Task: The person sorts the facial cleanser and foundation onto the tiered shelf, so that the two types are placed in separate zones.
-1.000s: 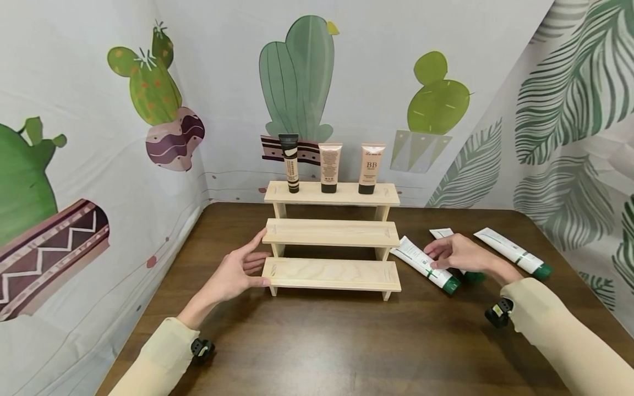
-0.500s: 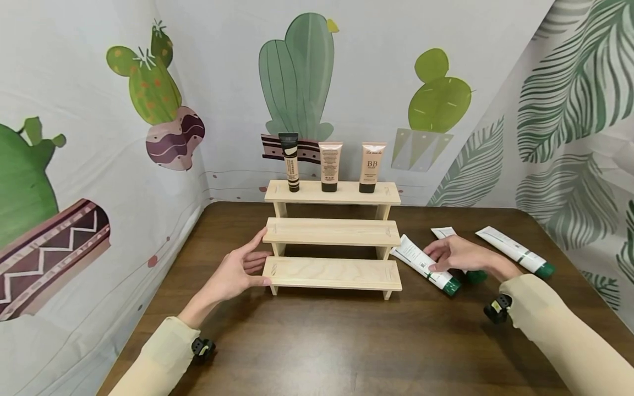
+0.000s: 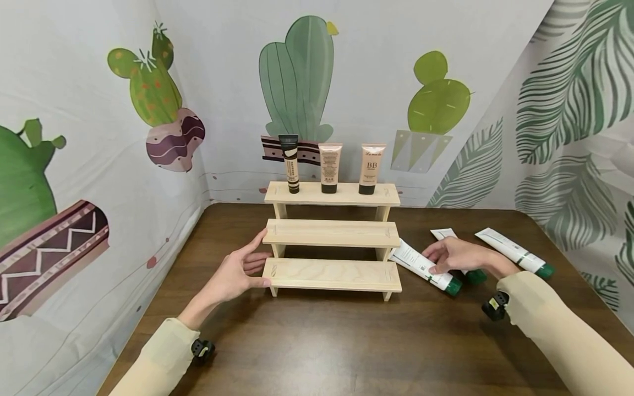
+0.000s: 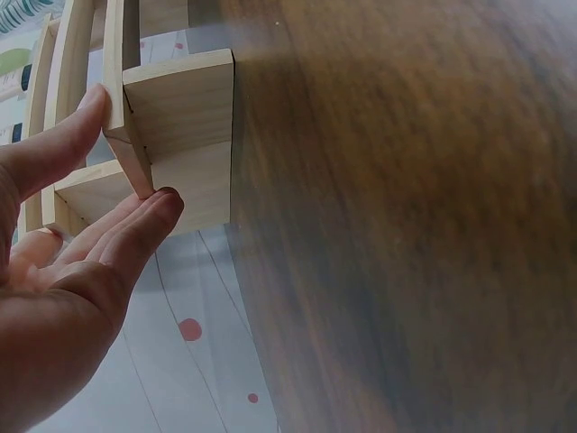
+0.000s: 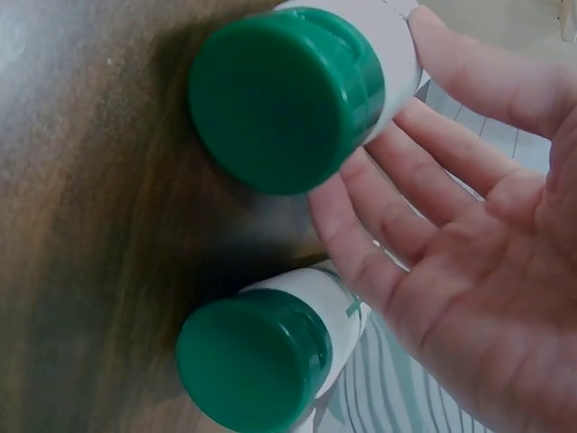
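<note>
A three-tier wooden display rack (image 3: 332, 273) stands on the table. My left hand (image 3: 233, 275) grips the left end of its bottom tier, thumb at the front edge, fingers around the side; the left wrist view shows the fingertips (image 4: 167, 203) at the board's end. To the rack's right, my right hand (image 3: 460, 257) pinches a white squeeze tube with a green cap (image 3: 421, 267) between thumb and fingers, its far end overlapping the rack. In the right wrist view, the tube's green cap (image 5: 279, 99) faces the camera, with a second capped tube (image 5: 252, 361) below it.
Another white tube (image 3: 515, 250) lies farther right. On the top tier stand a black-and-beige tube (image 3: 291, 165), a pink tube (image 3: 329, 168) and a BB cream tube (image 3: 371, 168). A cactus-print cloth (image 3: 228, 82) hangs behind the dark wooden table (image 3: 317, 341).
The pinched tube has rolled in my right fingers, so a different side of its label faces up. Its far end has shifted slightly left toward the rack. My left hand stays put.
</note>
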`<state>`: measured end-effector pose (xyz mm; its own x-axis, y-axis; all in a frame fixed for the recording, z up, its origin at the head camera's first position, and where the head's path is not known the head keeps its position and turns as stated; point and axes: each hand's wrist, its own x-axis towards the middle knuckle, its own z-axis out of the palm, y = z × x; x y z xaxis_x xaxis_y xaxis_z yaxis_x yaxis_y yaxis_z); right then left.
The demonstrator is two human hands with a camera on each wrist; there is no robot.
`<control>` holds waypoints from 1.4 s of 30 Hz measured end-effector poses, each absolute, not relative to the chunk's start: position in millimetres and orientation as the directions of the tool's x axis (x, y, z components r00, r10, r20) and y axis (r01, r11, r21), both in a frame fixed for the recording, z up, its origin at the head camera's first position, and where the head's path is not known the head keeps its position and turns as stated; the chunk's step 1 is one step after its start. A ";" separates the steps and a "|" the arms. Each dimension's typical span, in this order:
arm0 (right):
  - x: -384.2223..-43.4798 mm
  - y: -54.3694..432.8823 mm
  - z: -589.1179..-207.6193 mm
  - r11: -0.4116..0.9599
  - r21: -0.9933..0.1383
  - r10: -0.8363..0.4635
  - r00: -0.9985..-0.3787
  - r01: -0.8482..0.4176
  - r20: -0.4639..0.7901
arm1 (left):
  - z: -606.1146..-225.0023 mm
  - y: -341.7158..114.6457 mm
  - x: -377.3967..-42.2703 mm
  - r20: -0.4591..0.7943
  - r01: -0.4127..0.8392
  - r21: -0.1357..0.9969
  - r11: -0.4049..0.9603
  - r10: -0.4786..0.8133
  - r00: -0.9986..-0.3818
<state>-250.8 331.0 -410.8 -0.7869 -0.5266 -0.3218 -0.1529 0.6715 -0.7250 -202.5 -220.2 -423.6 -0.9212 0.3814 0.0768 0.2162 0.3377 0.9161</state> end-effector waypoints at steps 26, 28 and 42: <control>-224.1 335.2 -405.6 0.679 -0.696 -0.443 -0.887 -0.233 -0.135 | -425.1 -221.8 -202.4 0.090 0.232 0.908 0.348 0.380 -0.920; -221.7 335.9 -405.7 0.685 -0.693 -0.422 -0.898 -0.225 -0.127 | -425.0 -221.8 -202.2 0.088 0.230 0.909 0.347 0.380 -0.921; -206.0 337.2 -405.1 0.678 -0.697 -0.343 -0.939 -0.235 -0.018 | -423.7 -222.5 -202.3 0.090 0.234 0.906 0.353 0.380 -0.921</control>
<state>-206.0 337.2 -405.1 -0.9391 -0.3433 -0.0177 -0.2346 0.6776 -0.6971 -202.3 -222.5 -423.7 -0.9208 0.3795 0.0899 0.2338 0.3528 0.9060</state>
